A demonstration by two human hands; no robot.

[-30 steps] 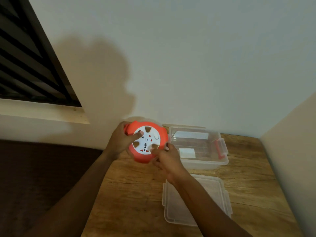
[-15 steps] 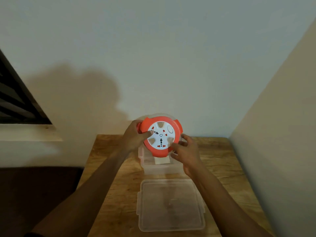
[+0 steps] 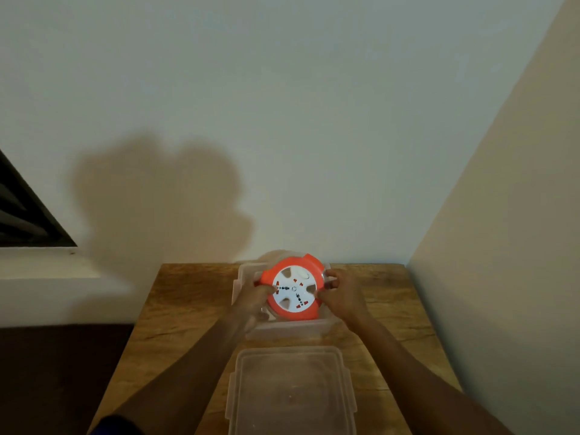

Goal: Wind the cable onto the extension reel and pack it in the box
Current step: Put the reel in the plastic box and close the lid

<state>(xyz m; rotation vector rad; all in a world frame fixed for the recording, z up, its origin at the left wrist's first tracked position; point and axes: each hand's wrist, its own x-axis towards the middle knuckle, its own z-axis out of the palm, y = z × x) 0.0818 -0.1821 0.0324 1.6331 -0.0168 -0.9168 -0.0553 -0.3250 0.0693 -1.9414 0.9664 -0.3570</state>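
Observation:
The orange extension reel [image 3: 293, 291] with a white socket face sits tilted inside the clear plastic box [image 3: 285, 331] at the far middle of the wooden table. My left hand [image 3: 255, 298] grips its left rim and my right hand [image 3: 340, 291] grips its right rim. No loose cable shows. The box's walls partly hide the reel's lower edge and my left fingers.
The clear lid [image 3: 292, 394] lies flat on the wooden table [image 3: 175, 312] just in front of the box. A white wall stands behind the table and a beige wall closes the right side. A dark window [image 3: 22, 215] is at the left.
Both hands carried the reel from left of the box to over it, then lowered it into the box. My view swung right and centred on the box.

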